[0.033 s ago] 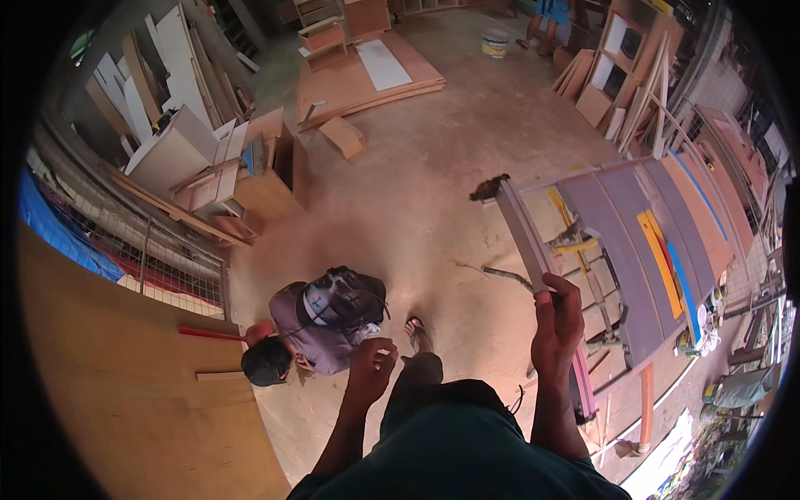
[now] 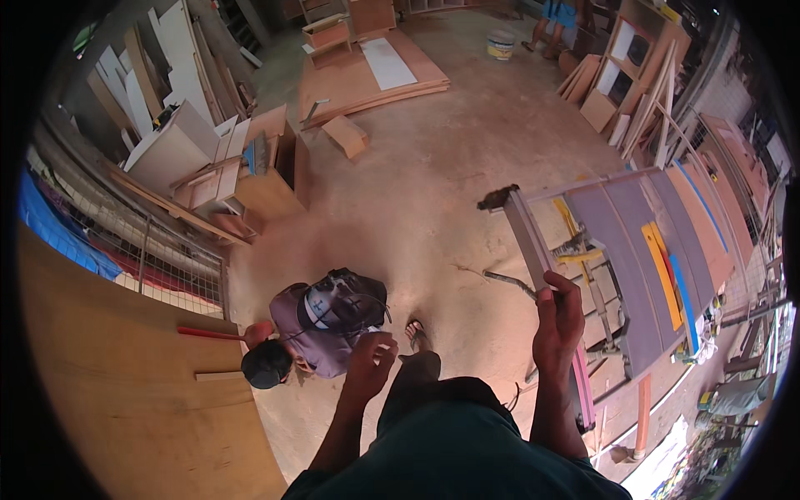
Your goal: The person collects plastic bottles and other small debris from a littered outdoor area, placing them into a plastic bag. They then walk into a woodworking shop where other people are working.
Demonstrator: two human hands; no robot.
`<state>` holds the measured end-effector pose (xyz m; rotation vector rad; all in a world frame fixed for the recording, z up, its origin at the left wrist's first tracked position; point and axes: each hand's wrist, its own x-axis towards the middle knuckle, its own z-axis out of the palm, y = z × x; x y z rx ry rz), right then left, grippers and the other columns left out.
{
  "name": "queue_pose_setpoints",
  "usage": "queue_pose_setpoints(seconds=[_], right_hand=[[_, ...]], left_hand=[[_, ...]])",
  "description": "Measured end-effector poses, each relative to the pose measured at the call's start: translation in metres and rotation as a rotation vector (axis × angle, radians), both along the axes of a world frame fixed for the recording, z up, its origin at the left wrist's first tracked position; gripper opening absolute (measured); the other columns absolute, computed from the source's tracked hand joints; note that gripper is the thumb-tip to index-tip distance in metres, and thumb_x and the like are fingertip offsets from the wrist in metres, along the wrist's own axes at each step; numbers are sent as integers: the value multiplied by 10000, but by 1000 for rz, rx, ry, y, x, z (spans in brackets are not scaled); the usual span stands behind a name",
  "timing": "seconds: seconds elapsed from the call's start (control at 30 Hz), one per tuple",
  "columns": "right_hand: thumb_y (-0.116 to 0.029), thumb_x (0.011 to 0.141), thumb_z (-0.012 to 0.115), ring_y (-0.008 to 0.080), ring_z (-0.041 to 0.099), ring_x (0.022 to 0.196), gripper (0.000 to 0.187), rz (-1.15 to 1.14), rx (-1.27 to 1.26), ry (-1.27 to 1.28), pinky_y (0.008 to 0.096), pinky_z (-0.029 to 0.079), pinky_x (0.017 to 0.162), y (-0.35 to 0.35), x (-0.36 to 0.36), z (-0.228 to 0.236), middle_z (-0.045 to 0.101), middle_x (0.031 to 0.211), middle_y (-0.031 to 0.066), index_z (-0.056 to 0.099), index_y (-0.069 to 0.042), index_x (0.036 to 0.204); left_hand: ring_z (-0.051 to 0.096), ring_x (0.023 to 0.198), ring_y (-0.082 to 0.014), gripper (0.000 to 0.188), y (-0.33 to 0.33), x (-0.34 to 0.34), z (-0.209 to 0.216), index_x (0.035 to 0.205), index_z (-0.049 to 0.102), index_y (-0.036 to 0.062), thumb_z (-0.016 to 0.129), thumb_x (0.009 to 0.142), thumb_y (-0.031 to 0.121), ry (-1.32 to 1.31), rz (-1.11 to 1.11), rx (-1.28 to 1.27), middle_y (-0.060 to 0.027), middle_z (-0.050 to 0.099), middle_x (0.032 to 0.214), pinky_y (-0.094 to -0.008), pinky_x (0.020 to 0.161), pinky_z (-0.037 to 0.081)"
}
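My right hand (image 2: 558,325) is closed at the long metal rail (image 2: 530,229) along the near side of a grey saw table (image 2: 621,250), thumb and curled forefinger at its edge. Below the hand, the rail shows a pinkish stretch. My left hand (image 2: 371,362) is held in front of my body with its fingers curled in; whatever they may hold is too small to make out. Just beyond it, a person in a purple shirt and dark cap (image 2: 265,363) bends low, with a grey and black backpack (image 2: 342,302) on their back.
A large wooden panel (image 2: 142,375) spans the left, with a red bar (image 2: 207,332) at its edge. Yellow and blue strips (image 2: 662,271) lie on the saw table. Cabinet parts (image 2: 267,179) and stacked boards (image 2: 350,100) stand farther off. A bucket (image 2: 500,45) is near another person (image 2: 550,25).
The saw table and far objects sit slightly further right and lower in the picture, as the view has shifted. Both my hands keep nearly the same pose.
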<state>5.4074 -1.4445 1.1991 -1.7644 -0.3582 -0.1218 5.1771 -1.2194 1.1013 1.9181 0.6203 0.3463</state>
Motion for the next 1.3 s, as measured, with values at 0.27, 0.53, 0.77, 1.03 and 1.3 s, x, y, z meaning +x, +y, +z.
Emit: queue_pose_setpoints(seconds=[0.27,0.53,0.77,1.03,1.3], right_hand=[[-179,1021,605,202,623,933,341,-100,-156,-66,348,521,832,156,146,15,627,1251,152,586,31,1290],[-232,915,731,439,614,1106,491,-40,-730,26,488,518,972,236,280,-27,607,1224,307,573,80,1261],[-317,886,758,530,542,1216,837,104,-750,281,520,490,1030,350,418,-75,513,1302,398,346,83,1494],[-349,892,745,518,528,1251,891,116,-637,325,508,505,1026,437,561,-27,495,1322,391,291,110,1506],[-376,898,733,536,553,1216,889,-97,-682,366,514,495,1031,474,680,-14,508,1297,412,303,112,1504]], left_hand=[[711,861,-198,153,212,97,57,1066,649,23,692,919,15,-178,258,214,-114,667,1090,-310,738,588],[680,921,-163,164,299,245,44,1089,662,29,693,933,67,-72,168,-67,-89,658,1156,-304,806,556],[685,921,-206,258,450,410,69,1147,646,28,722,905,73,81,184,137,-145,627,1212,-316,750,581],[714,839,-231,212,667,507,5,1104,687,15,691,932,139,367,-32,369,-135,717,937,-326,697,581],[645,649,-229,340,697,514,-204,1078,647,54,629,982,380,887,278,-692,-100,678,834,-357,542,529]])
